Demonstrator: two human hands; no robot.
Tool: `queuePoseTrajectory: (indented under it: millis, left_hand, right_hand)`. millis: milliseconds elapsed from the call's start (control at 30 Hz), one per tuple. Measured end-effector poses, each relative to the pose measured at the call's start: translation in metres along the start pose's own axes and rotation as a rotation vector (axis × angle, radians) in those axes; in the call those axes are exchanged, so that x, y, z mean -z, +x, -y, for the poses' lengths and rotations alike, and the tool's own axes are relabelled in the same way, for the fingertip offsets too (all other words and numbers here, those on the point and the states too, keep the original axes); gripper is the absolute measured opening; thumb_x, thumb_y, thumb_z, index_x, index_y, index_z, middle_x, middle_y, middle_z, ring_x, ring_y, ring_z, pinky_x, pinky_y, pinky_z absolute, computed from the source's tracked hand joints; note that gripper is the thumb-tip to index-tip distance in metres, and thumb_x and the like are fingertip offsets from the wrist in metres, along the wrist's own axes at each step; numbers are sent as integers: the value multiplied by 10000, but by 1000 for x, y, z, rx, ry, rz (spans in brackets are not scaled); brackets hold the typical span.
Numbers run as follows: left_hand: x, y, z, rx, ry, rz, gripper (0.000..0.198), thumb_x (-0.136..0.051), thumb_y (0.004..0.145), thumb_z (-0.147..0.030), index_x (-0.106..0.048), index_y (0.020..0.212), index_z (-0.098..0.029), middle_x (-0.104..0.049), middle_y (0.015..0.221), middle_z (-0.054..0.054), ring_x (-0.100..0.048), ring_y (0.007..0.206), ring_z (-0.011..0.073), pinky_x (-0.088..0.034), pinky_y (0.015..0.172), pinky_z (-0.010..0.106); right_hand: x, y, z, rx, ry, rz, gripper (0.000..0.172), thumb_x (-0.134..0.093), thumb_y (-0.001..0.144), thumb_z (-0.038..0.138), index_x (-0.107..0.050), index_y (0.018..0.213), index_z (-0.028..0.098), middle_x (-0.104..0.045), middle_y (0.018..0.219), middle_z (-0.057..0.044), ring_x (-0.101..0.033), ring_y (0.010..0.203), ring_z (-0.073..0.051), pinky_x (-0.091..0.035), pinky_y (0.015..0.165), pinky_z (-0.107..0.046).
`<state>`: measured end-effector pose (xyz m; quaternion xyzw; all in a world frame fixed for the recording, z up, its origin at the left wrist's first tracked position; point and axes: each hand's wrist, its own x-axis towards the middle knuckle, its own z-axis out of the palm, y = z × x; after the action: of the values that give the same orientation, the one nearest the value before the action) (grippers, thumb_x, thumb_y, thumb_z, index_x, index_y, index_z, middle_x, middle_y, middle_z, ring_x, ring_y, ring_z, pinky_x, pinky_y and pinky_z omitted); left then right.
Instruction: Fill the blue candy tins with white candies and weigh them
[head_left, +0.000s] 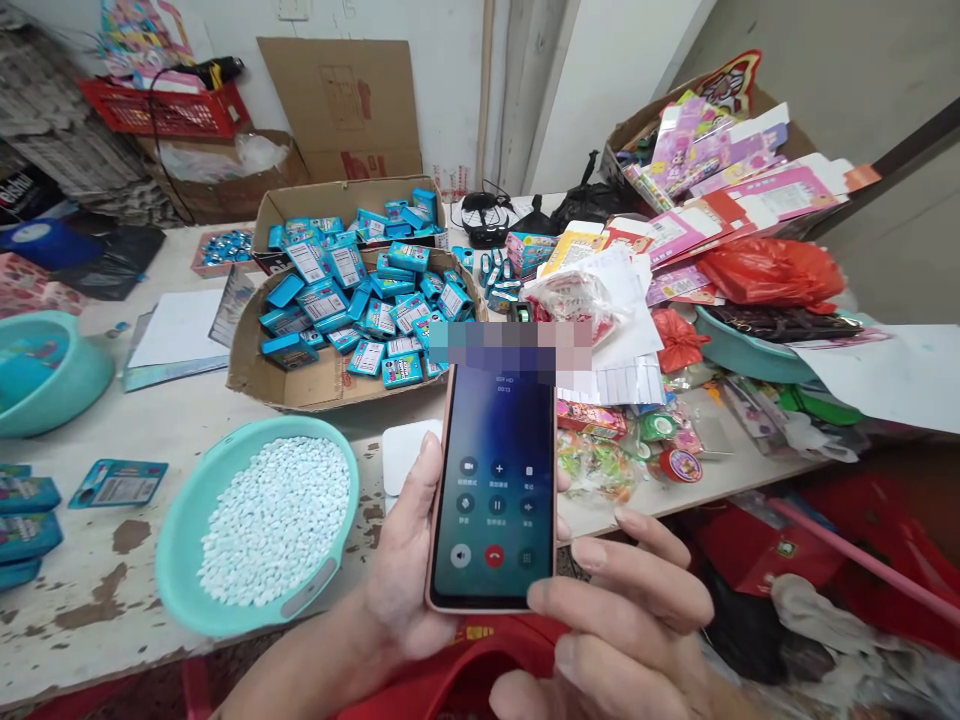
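My left hand [409,545] is wrapped round a smartphone [491,480], thumb along its left edge and fingertips showing at the right edge. The phone's lit screen shows call buttons, with a red hang-up button near the bottom; the top part is blurred out. At the lower right corner of the phone is my right hand [630,610], its fingers bent but apart and holding nothing. The index fingertip is at the phone's edge; whether it touches, I cannot tell. Left of the hands, a turquoise basin [176,560] holds many small pale tablets [277,520].
Two cardboard boxes [330,390] of small blue packs stand behind the phone. Another turquoise bowl [82,390] and blue packs [30,530] are at the left. Flattened cartons [780,195], a red plastic bag [772,270] and papers crowd the right. A red stool [480,680] is below.
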<state>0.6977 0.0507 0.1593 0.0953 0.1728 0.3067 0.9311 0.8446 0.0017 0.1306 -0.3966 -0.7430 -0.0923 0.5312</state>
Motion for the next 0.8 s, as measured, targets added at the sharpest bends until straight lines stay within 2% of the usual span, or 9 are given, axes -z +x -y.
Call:
queuePoseTrajectory:
  millis: [133,300,533,800]
  left_hand:
    - [0,-3,0,6,58,-31,754,-299,880,-666,-596,1190,-46,-698,1006,161,-648,976,258,-435,932,368]
    - [0,-5,0,-19,63,-67,721,-318,886,-646,-589,1198,-55,-678,1073,165,-621,1046,276,-402,984,390]
    - [2,-7,0,10,41,-4,753,-286,881,-665,-565,1236,-63,-674,1075,177,-618,1052,290,-422,958,401]
    - [1,-10,-1,-6,67,-66,742,-317,870,-669,-599,1192,-63,-680,1058,177,-626,1033,296,-435,946,407]
  right_hand:
    - [-7,0,4,-41,-6,-98,329,-605,852,430,-455,630,240,-672,672,56,-537,895,-158,-430,948,-398]
    - [-8,1,5,39,19,-20,340,-569,879,411,-467,612,227,-724,789,62,-536,1041,-158,-359,1027,-416]
    - [-2,7,10,41,0,27,359,-569,885,414,-482,591,226,-715,790,58,-530,1110,-163,-335,1062,-419]
    - [-4,9,13,9,-29,-32,371,-521,909,424,-444,596,240,-698,714,54,-524,1137,-174,-342,1050,-441]
